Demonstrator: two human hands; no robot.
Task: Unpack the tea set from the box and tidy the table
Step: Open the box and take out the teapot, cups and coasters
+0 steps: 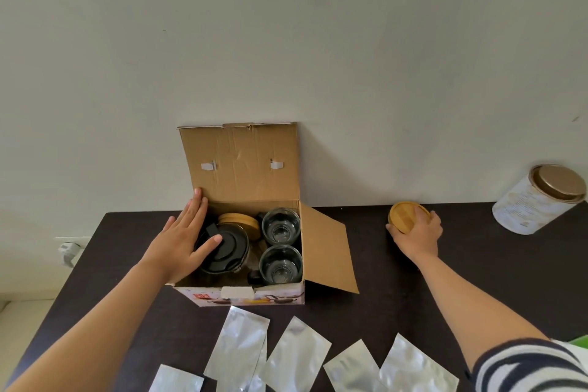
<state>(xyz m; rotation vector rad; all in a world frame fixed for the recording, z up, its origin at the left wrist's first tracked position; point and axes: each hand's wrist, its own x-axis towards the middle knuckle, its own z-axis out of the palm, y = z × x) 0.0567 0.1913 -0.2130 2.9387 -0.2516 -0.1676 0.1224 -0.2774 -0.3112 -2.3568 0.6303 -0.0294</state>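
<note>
An open cardboard box (324, 248) stands at the back of the dark table (397, 302), its lid leaning on the wall. Inside it are a glass teapot with a black lid (232, 247), a round wooden lid (240, 220) and two glass cups, one behind (281, 226) and one in front (281, 264). My left hand (183, 239) reaches over the box's left edge with straight fingers, thumb touching the teapot lid. To the right of the box, my right hand (418, 234) grips a jar with a round wooden lid (404, 218) that stands on the table.
Several silver foil pouches (296, 356) lie along the table's front edge. A white canister with a bronze lid (537, 200) stands at the back right by the wall. A wall socket with a plug (68, 250) is left of the table.
</note>
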